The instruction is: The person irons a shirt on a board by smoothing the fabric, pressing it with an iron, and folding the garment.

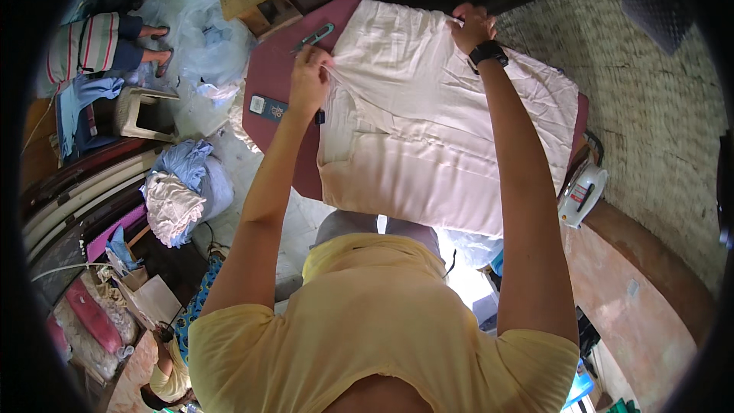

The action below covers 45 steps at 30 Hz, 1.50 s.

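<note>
A cream-coloured cloth garment [436, 138] is spread over a maroon-topped table [279, 69], with soft creases across it and one layer folded at the left. My left hand [310, 80] pinches the garment's left edge between thumb and fingers. At the far edge, my right hand [475, 29], with a black watch [487, 53] on the wrist, is closed on the cloth; its fingertips are partly hidden. Teal-handled thread snips [315, 36] lie just beyond my left hand. A dark blue flat tag or case [267, 107] lies on the table left of my left forearm.
At the table's right edge stands a white iron [585, 193]. A blue and cream cloth bundle [183, 195] sits on the floor at left, near a beige plastic stool [144, 113]. Another person's legs [153, 46] show at far left, beside clear plastic bags [210, 53].
</note>
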### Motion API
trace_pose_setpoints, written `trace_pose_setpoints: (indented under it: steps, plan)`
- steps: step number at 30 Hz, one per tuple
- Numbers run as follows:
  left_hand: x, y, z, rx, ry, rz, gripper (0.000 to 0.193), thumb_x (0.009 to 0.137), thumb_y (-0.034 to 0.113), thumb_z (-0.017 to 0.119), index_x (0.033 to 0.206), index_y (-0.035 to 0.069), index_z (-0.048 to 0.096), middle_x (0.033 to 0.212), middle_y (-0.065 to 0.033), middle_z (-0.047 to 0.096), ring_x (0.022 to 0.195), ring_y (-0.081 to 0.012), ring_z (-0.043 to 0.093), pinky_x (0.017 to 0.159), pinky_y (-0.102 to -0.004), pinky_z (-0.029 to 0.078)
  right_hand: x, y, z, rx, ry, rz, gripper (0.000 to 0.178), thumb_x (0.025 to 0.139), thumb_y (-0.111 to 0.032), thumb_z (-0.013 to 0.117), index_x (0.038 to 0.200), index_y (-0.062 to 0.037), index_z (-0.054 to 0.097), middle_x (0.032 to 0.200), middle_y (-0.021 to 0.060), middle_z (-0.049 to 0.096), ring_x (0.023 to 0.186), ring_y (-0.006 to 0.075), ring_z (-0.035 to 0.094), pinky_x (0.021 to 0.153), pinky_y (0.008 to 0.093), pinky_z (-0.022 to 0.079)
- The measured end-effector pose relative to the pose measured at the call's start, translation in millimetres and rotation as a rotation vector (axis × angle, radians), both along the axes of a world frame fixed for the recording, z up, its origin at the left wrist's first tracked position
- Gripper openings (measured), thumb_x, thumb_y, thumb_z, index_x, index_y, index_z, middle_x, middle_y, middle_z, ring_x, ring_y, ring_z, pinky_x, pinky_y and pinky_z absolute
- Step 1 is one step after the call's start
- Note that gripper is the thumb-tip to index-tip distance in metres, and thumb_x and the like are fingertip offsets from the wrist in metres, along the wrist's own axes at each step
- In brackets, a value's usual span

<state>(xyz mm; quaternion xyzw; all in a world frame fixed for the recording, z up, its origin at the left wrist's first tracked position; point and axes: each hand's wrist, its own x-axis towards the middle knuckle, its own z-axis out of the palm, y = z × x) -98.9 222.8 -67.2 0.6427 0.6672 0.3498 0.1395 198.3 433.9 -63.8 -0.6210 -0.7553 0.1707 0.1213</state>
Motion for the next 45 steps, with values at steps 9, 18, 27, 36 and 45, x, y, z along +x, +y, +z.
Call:
trace_pose_setpoints:
  steps: [9, 18, 27, 36, 45]
  plan:
    - [22.0, -15.5, 5.9, -0.025, -0.109, 0.293, 0.016, 0.083, 0.003, 0.065, 0.099, 0.004, 0.061, 0.097, -0.0117, 0.059, 0.088, -0.0321, 0.062, 0.074, -0.0408, 0.05, 142.1, -150.7, 15.9, 0.433, -0.046, 0.027, 0.034, 0.085, -0.014, 0.068, 0.117, -0.0107, 0.058, 0.114, 0.0152, 0.056, 0.108, 0.0334, 0.051, 0.093, 0.0501, 0.037]
    - [13.0, 17.9, -34.7, -0.109, -0.353, 0.391, 0.038, 0.085, 0.027, 0.07, 0.106, 0.001, 0.054, 0.093, -0.0151, 0.069, 0.087, -0.0306, 0.068, 0.074, -0.037, 0.052, 350.4, -125.0, -17.4, 0.356, -0.38, -0.364, 0.036, 0.088, -0.023, 0.065, 0.12, -0.0106, 0.057, 0.116, 0.0181, 0.058, 0.11, 0.0387, 0.051, 0.095, 0.0505, 0.037]
    - [49.3, 95.6, -26.5, 0.052, 0.206, 0.405, 0.037, 0.087, 0.026, 0.069, 0.105, -0.002, 0.053, 0.101, -0.0225, 0.062, 0.099, -0.0408, 0.059, 0.086, -0.0485, 0.046, 327.3, 13.1, -24.1, 0.061, -0.36, -0.411, 0.048, 0.084, -0.055, 0.064, 0.125, -0.031, 0.062, 0.128, 0.0138, 0.061, 0.123, 0.0355, 0.049, 0.109, 0.052, 0.029]
    - [42.0, 115.1, -28.3, 0.159, 0.036, 0.485, 0.017, 0.088, 0.011, 0.064, 0.094, 0.004, 0.05, 0.082, -0.0205, 0.066, 0.079, -0.0402, 0.066, 0.068, -0.0479, 0.049, 363.8, 46.8, -36.1, -0.003, 0.073, -0.374, 0.052, 0.078, -0.06, 0.067, 0.113, -0.0213, 0.07, 0.119, 0.0137, 0.067, 0.118, 0.0352, 0.058, 0.098, 0.049, 0.046]
    - [20.3, 127.8, -36.1, 0.155, 0.131, 0.349, 0.036, 0.079, 0.022, 0.08, 0.103, 0.006, 0.058, 0.082, -0.0095, 0.069, 0.075, -0.0276, 0.068, 0.071, -0.0383, 0.053, 364.9, 20.7, -33.0, 0.388, 0.004, -0.398, 0.037, 0.082, -0.038, 0.07, 0.107, -0.0107, 0.065, 0.112, 0.0161, 0.063, 0.108, 0.0405, 0.056, 0.094, 0.0523, 0.043]
